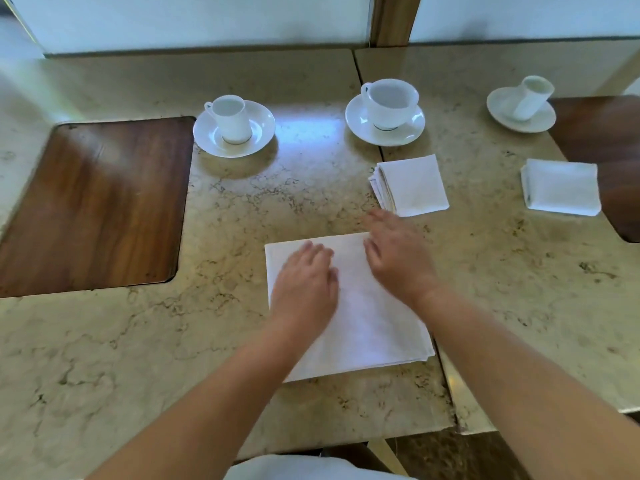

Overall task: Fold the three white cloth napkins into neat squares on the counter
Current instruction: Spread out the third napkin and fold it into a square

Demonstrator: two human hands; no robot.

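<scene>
three empty cups on saucers, both hands flat on napkin

The marble counter has a dark wooden inset at the left. On it lie a large half-folded napkin near the front, two small folded napkins further right, and three saucers, each with a white cup.

Both forearms are bare all the way up, no sleeves in sight, no watch, rings or bracelets on the left hand or the right hand. Only clothing showing is a bit of white fabric at the bottom edge.
</scene>
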